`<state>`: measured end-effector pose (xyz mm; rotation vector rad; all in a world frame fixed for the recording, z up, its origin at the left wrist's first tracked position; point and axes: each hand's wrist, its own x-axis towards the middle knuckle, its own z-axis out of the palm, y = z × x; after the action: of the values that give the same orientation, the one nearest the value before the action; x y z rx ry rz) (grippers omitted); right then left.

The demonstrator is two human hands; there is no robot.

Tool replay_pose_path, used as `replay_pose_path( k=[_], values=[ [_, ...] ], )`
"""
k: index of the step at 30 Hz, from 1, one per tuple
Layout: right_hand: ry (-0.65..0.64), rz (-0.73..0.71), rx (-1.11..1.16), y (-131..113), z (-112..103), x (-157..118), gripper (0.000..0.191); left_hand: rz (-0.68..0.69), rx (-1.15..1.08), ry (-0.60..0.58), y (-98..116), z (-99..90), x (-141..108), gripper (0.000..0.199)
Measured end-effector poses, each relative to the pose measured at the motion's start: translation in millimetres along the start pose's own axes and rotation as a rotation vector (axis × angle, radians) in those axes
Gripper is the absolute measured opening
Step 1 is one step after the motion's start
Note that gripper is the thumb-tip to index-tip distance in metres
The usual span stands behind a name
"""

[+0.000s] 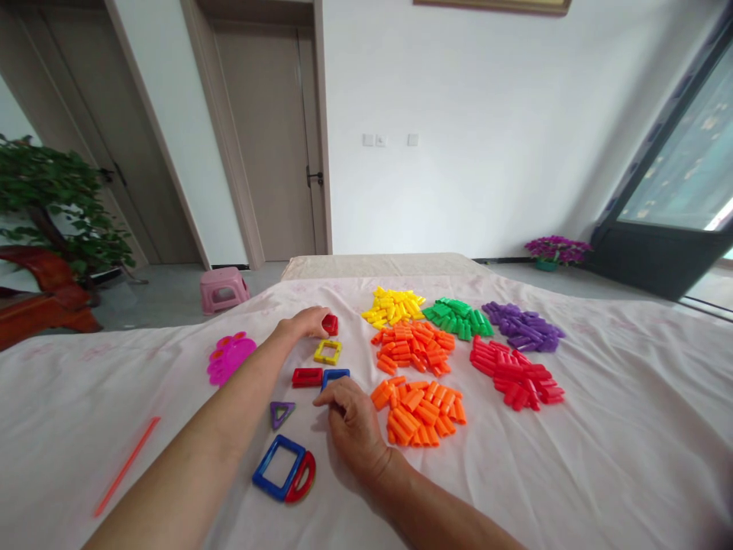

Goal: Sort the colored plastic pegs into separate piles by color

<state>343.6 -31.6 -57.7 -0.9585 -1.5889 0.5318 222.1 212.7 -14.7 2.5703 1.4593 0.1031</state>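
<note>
My left hand (311,322) reaches to the far end of a loose line of magnetic tiles, its fingers closed on a small red tile (330,325). Just nearer lies a yellow square frame tile (327,352), then a red tile (308,376). My right hand (352,424) is loosely bent beside a blue tile (335,375) and covers its near part; nothing shows between its fingers, and whether it touches the tile is unclear. Left of this hand rest a purple triangle tile (281,413) and a larger blue square tile (279,467) against a red half-round tile (301,477).
Piles of yellow (394,307), green (458,318), purple (524,327), red (516,374) and orange pieces (427,412) lie on the right of the pale cloth (607,428). A pink paw-shaped piece (232,357) and an orange stick (127,466) are at left.
</note>
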Motion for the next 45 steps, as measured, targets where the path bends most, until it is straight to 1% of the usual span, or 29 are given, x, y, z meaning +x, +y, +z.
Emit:
replay_pose_path(
  k=[2,4,6,7,8,10,12,13,15,16,18,20,22,24,28,30,31,33,34,36,39,42,45],
  values=[
    [0.023,-0.015,0.007,0,0,0,0.044,0.021,-0.036,-0.009,2,-0.2,3,0.060],
    [0.070,-0.023,0.006,0,-2,1,0.043,0.029,-0.078,-0.006,1,-2.9,1,0.077],
    [0.118,-0.014,-0.028,0,-5,3,0.045,0.012,-0.121,0.021,-3,-7.7,-9,0.090],
    [0.137,-0.007,-0.060,1,-7,4,0.047,-0.006,-0.142,0.042,-5,-10.5,-17,0.093],
    [0.148,-0.001,-0.104,2,-9,5,0.049,-0.026,-0.163,0.065,-8,-13.1,-27,0.092],
    [0.136,0.006,-0.225,4,-13,6,0.055,-0.056,-0.205,0.094,-12,-16.7,-51,0.079],
    [0.070,0.010,-0.378,7,-15,7,0.062,-0.049,-0.249,0.064,-15,-17.1,-80,0.060],
    [0.018,0.011,-0.459,8,-15,6,0.064,-0.041,-0.267,0.030,-15,-16.0,-94,0.054],
    [-0.097,0.004,-0.610,10,-13,5,0.064,-0.013,-0.301,-0.067,-14,-12.1,-120,0.058],
    [-0.148,-0.001,-0.676,11,-11,5,0.063,0.007,-0.295,-0.093,-12,-9.5,-130,0.062],
    [-0.219,-0.008,-0.781,12,-7,4,0.061,0.045,-0.247,-0.096,-7,-4.0,-145,0.065],
    [-0.248,-0.015,-0.849,13,-5,4,0.059,0.081,-0.199,-0.052,2,1.6,-152,0.055],
    [-0.266,-0.034,-0.890,14,-4,5,0.057,0.098,-0.185,-0.011,11,6.8,-153,0.038],
    [-0.282,-0.051,-0.919,15,-5,6,0.053,0.112,-0.198,0.011,19,11.4,-152,0.027],
    [-0.295,-0.044,-0.959,17,-9,9,0.048,0.143,-0.228,0.054,26,18.1,-150,0.025],
    [-0.287,-0.037,-0.961,19,-10,8,0.049,0.134,-0.258,0.050,23,19.6,-150,0.031],
    [-0.279,-0.036,-0.957,19,-10,7,0.050,0.114,-0.296,0.031,20,19.9,-150,0.039],
    [-0.256,-0.049,-0.940,17,-9,4,0.053,0.038,-0.419,0.000,12,19.7,-147,0.057],
    [-0.246,-0.067,-0.927,14,-9,2,0.055,-0.016,-0.487,0.008,8,19.4,-144,0.063],
    [-0.237,-0.115,-0.896,7,-8,-2,0.059,-0.120,-0.582,0.074,1,18.5,-135,0.065],
    [-0.250,-0.162,-0.837,-7,-6,-6,0.063,-0.223,-0.610,0.186,-3,17.7,-111,0.063],
    [-0.262,-0.165,-0.778,-17,-6,-8,0.063,-0.272,-0.647,0.229,1,17.2,-83,0.063],
    [-0.264,-0.161,-0.736,-18,-8,-7,0.062,-0.291,-0.715,0.262,8,17.0,-59,0.060]
  ],
)
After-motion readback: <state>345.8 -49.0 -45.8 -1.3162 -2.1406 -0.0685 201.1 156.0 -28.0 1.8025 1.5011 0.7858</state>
